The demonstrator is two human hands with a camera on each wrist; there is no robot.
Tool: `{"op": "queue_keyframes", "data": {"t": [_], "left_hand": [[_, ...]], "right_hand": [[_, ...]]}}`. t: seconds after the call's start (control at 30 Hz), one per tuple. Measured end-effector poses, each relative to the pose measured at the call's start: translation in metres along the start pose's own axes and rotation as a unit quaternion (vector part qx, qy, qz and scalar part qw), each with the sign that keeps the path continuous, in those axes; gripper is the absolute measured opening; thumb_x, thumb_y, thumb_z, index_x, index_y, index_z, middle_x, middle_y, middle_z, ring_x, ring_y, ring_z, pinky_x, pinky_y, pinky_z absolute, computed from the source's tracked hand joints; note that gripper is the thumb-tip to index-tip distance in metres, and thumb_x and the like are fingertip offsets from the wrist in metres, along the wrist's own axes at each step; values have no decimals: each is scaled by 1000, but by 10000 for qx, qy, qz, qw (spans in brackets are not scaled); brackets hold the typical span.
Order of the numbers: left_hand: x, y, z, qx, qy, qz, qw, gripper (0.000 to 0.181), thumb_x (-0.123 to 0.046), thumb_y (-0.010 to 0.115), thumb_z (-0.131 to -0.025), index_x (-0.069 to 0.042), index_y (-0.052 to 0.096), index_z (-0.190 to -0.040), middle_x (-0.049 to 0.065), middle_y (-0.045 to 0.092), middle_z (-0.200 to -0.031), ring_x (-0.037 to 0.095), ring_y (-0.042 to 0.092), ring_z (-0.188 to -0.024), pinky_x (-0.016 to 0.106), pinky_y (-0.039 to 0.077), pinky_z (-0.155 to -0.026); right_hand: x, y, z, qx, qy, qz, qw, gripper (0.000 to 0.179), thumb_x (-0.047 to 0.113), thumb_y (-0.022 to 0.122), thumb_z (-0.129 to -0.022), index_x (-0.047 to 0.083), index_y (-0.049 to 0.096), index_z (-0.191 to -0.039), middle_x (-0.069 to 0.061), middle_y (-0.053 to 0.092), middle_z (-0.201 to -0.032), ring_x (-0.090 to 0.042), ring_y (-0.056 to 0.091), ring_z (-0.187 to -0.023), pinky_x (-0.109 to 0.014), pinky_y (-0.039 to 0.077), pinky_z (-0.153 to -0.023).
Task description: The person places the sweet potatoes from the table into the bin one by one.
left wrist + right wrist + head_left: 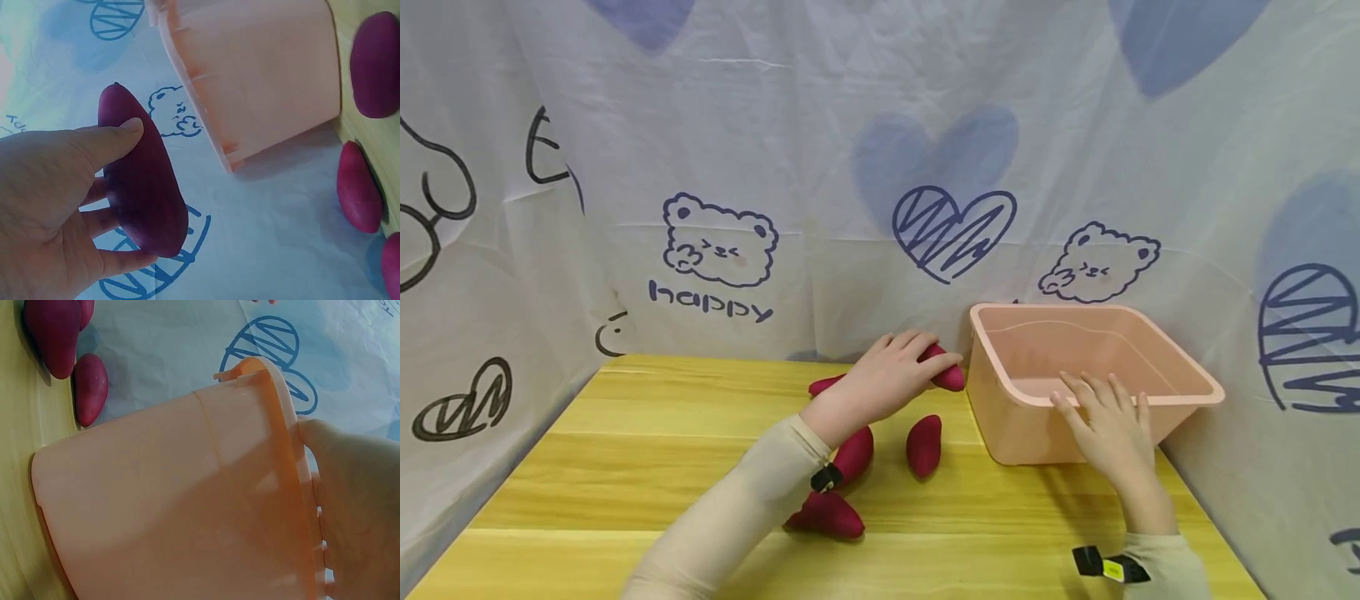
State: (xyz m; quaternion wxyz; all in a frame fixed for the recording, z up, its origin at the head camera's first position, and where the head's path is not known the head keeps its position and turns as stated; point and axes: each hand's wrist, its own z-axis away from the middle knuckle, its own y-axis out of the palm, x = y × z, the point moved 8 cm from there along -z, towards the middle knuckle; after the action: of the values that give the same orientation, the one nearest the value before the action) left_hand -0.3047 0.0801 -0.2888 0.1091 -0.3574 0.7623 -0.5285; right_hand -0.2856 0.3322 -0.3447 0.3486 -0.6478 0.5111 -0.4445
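My left hand [880, 379] grips a purple-red sweet potato [147, 181], thumb on one side and fingers on the other. It is held up in the air just left of a pink plastic bin [1022, 433]. My right hand [1112, 425] rests on the bin's near rim, its fingers fairly straight and reaching over the edge; in the right wrist view the thumb [312, 431] lies right at the rim. On the table, a loose sweet potato [924, 447] lies between the left forearm and the bin. Another sweet potato [827, 515] lies nearer, beside the left sleeve.
More sweet potatoes lie partly hidden behind the left arm, one sweet potato [856, 454] by the wrist and another [824, 384] farther back. The wooden table [647, 442] meets a white printed cloth [820, 275] at its back and sides.
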Motion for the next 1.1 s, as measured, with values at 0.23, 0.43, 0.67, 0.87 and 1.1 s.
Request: {"op": "queue_keyframes", "data": {"t": [0.23,0.43,0.67,0.87,1.1], "left_hand": [[-4,-4,-21,-85,30,116,9999,51,-36,56,-86,-36,36,-132,1,44,-127,21,41,-118,41,42,-93],[-9,-5,-37,-136,23,42,9999,55,-32,58,-86,-34,33,-135,2,43,-131,22,42,-120,41,42,-94],[-16,1,-54,-130,8,56,9999,45,-30,50,-91,-35,35,-134,3,34,-141,23,40,-124,42,41,-95],[-22,3,-70,-55,-5,146,9999,44,-23,47,-93,-34,35,-134,1,34,-139,21,35,-126,41,39,-96],[-27,9,-91,191,-132,306,9993,44,-29,44,-94,-35,31,-135,2,32,-141,22,34,-128,43,36,-99]], "right_hand": [[0,1,-2,15,42,44,10000,56,56,26,-91,24,36,-137,-15,32,-142,-42,13,-134,-63,-8,-102],[-1,1,-2,30,70,53,10000,57,57,26,-91,24,36,-137,-15,32,-142,-42,13,-134,-63,-8,-102],[-1,1,-1,-23,24,-3,10000,56,56,28,-91,24,38,-135,-14,34,-141,-42,14,-134,-65,-6,-101],[0,0,0,-20,-42,44,10000,55,55,28,-92,24,38,-136,-15,35,-140,-43,16,-132,-66,-5,-101],[1,-1,0,-2,-36,52,10000,55,55,27,-92,23,38,-135,-16,35,-139,-43,16,-132,-66,-5,-100]]}}
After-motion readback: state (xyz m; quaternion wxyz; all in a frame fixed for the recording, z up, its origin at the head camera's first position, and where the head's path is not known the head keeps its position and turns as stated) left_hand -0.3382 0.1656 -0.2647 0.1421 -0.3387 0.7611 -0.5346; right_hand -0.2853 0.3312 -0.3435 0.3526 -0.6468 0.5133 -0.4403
